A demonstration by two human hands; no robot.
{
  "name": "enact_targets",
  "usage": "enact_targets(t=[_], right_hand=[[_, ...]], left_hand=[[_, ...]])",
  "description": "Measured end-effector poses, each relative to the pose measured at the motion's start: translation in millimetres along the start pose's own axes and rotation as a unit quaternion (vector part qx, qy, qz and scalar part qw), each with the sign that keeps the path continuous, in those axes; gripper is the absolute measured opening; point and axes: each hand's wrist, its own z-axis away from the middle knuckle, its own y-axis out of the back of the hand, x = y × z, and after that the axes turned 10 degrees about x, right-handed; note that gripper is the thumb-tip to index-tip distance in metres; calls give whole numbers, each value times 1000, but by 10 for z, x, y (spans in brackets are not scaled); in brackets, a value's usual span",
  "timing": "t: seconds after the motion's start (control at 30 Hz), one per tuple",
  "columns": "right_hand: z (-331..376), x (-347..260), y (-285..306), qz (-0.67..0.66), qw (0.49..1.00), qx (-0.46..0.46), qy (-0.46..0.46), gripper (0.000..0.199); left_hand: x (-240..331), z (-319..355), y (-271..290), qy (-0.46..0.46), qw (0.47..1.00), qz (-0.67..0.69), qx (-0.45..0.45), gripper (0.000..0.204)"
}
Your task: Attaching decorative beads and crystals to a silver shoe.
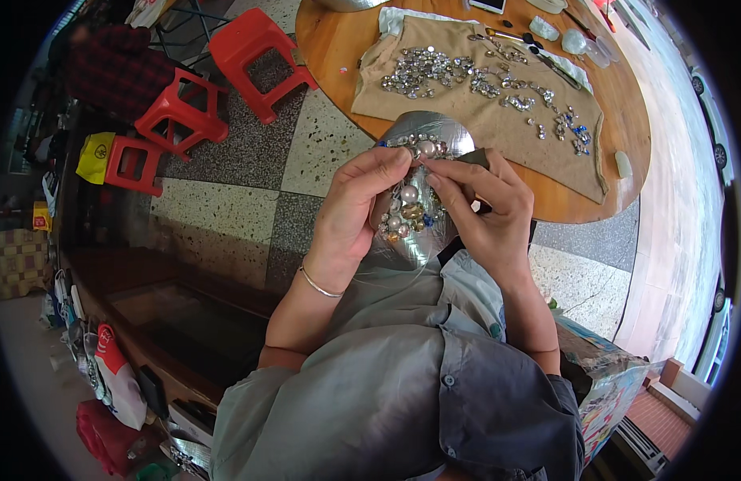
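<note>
In front of my lap is a shiny silver piece (pixel 423 250) with a rounded top and a creased, textured surface. Pearls, clear stones and amber and blue beads (pixel 409 210) cluster on it. My left hand (pixel 356 196) is closed at its left side, thumb and fingers gripping by the upper beads. Thumb and forefinger of my right hand (pixel 487 196) pinch together close to the left fingertips, against the beadwork; what they hold is too small to make out. A fine pale thread (pixel 398 282) loops below the piece, over my grey shirt.
On the round wooden table (pixel 330 48) ahead, a tan cloth (pixel 459 108) carries loose clear and blue rhinestones (pixel 427 72). Brushes and small clear containers (pixel 575 42) stand at its far right. Red plastic stools (pixel 254 60) and a person in a checked shirt (pixel 114 72) are at the left.
</note>
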Motion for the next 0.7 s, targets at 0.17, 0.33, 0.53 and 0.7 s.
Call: enact_targets(t=[0.17, 0.33, 0.53, 0.7], right_hand=[[12, 19, -42, -1, 999, 30, -16, 20], [-3, 77, -97, -14, 999, 32, -16, 21], [-49, 127, -202, -15, 1000, 20, -9, 20], [-64, 124, -245, -26, 999, 11, -31, 20]], left_hand=[[-1, -5, -20, 17, 1000, -2, 3, 11], [8, -24, 9, -2, 1000, -16, 9, 11], [58, -102, 104, 5, 1000, -7, 11, 10], [77, -117, 145, -21, 1000, -13, 0, 9]])
